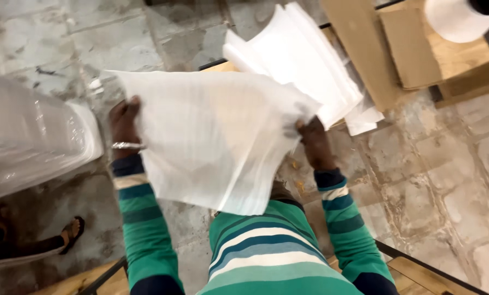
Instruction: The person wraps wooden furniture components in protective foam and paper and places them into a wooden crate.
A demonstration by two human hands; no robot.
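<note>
I hold a thin white foam sheet [211, 136] spread out in front of my chest. My left hand [124, 123], with a metal bangle at the wrist, grips its left edge. My right hand [313, 139] grips its right edge. The sheet hangs between both hands and hides my fingers partly. Beyond it lies a stack of the same white sheets [304, 60] on a wooden surface. My sleeves are striped green, white and blue.
A roll of white material [457, 19] and brown cardboard pieces [386, 49] lie on the wooden table at the upper right. A clear plastic-wrapped bundle [31, 136] is at the left. Another person's sandalled foot [72, 232] rests on the stone floor at the lower left.
</note>
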